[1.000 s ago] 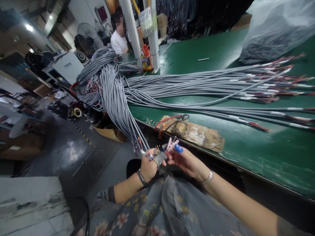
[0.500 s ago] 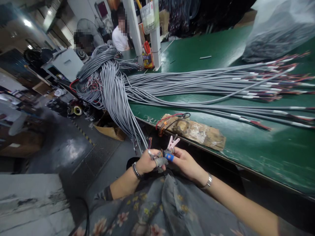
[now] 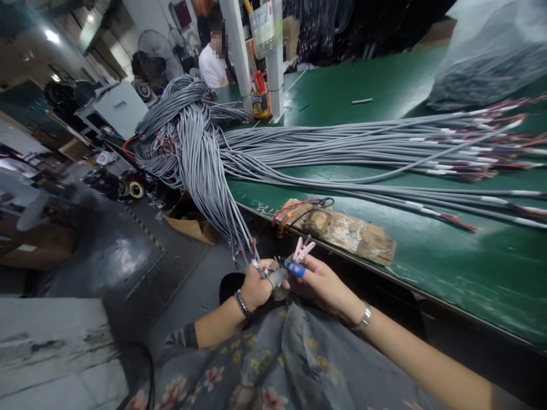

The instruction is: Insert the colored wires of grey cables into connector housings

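Observation:
My left hand point(image 3: 257, 286) is closed around the end of a grey cable point(image 3: 256, 265), its fingers curled. Thin coloured wires point(image 3: 280, 262) fan out between my two hands. Grey wrapping covers one of the left fingers. My right hand point(image 3: 327, 285) meets the left at the wires, closed in a pinch, with blue tape on a digit. From its fingers sticks up a pink clip point(image 3: 303, 250), like a clothes peg with its two arms spread. The fingertips of both hands partly hide what lies between them.
A thick bundle of grey cables point(image 3: 200, 142) hangs over the edge of the green table point(image 3: 427, 256). More cables with bare wire ends lie along it. A worn wooden board point(image 3: 342, 230) sits at the near edge. A white post point(image 3: 277, 85) and a plastic bag point(image 3: 491, 62) stand behind.
The hands have shifted slightly and the coloured wires between them show more openly. My right hand is a little farther from the left. The whole view has moved a little.

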Demonstrator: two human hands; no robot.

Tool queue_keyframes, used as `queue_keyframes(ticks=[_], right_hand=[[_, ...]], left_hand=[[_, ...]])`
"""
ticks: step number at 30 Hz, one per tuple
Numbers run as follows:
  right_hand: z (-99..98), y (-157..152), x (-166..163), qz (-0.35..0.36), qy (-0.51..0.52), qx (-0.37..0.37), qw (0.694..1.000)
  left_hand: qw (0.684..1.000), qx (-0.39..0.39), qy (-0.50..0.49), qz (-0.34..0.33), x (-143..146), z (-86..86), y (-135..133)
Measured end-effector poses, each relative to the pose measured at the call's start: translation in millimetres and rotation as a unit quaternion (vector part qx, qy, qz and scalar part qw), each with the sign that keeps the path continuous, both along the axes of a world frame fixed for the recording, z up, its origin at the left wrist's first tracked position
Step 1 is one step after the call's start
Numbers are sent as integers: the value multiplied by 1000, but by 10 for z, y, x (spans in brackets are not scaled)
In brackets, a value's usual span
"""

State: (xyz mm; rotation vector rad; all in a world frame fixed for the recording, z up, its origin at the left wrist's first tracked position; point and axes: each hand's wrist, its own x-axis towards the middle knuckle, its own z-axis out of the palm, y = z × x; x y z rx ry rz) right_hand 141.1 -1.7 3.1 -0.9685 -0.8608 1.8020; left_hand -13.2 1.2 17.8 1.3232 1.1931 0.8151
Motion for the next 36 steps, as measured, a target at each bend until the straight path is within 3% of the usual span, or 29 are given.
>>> queue_keyframes(ticks=[6,12,17,22,28,36], right_hand=[[31,21,12,34,-42,2,999],[-78,11,18,-11,-92,24,995],[-97,5,-9,-37,-42,-21,998],[-41,13,-19,-14,32,-48,998],[-21,34,-51,-21,17,-49,998],[-38,-6,-79,-43,70,-78,994]], left_hand=[[999,20,23,-18,23,43,-4],[1000,18,20,14,40,32,-15],[1000,12,1,27,22,0,-25],[1000,5,-8,14,13,22,-13],[1000,4,-1,5,19,58,-9],[996,-25,-68,43,-18,-107,9]])
